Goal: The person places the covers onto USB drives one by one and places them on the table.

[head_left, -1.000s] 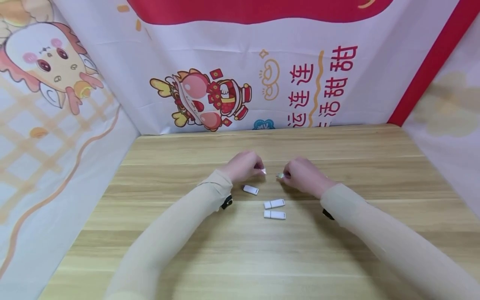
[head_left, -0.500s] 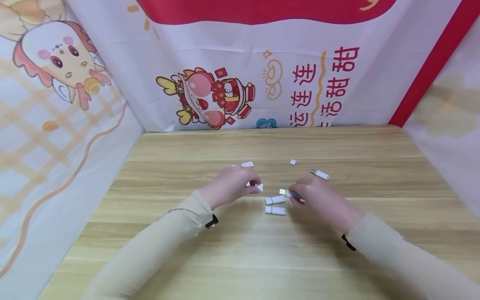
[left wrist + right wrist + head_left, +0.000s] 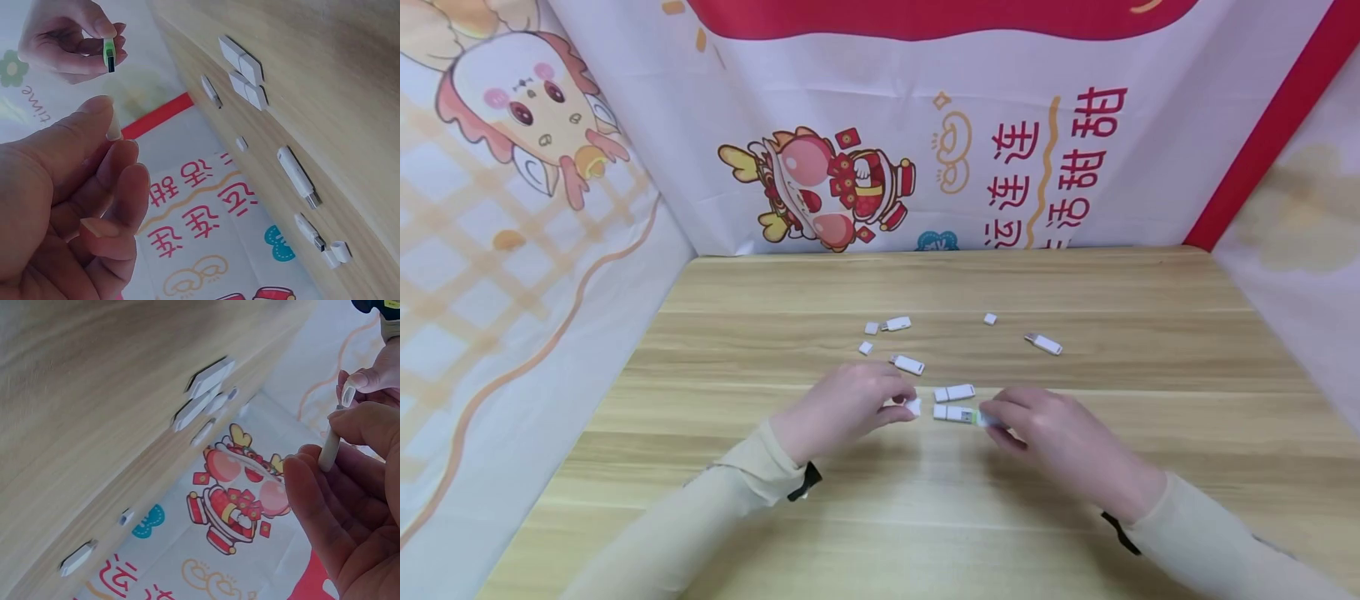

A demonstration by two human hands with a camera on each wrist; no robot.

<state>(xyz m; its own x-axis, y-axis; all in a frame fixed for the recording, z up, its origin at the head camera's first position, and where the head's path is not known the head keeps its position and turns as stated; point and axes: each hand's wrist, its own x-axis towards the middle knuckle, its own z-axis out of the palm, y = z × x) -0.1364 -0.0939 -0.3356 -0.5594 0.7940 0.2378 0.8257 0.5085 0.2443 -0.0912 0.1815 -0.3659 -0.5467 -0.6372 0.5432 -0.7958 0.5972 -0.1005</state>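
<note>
My left hand [image 3: 850, 408] pinches a small white cap [image 3: 913, 407] between thumb and fingertips; the left wrist view shows the cap [image 3: 114, 127] edge-on. Facing it, my right hand [image 3: 1060, 437] holds an uncapped white USB stick [image 3: 330, 447] by its body, its connector pointing at the cap, a gap between them. In the left wrist view the stick [image 3: 110, 55] shows a green glow around its connector. Two capped white sticks, an upper one [image 3: 955, 393] and a lower one [image 3: 951, 412], lie between the hands in the head view.
Beyond my left hand lie two uncapped sticks [image 3: 907, 364] [image 3: 897, 323] and two loose caps [image 3: 866, 347] [image 3: 872, 328]. Farther right are another cap [image 3: 990, 318] and an uncapped stick [image 3: 1044, 343]. Printed cloth [image 3: 850, 83] hangs behind the wooden table [image 3: 775, 292].
Both hands have come nearer to the body, still holding the cap and the stick. The caps and uncapped sticks behind them have come into view.
</note>
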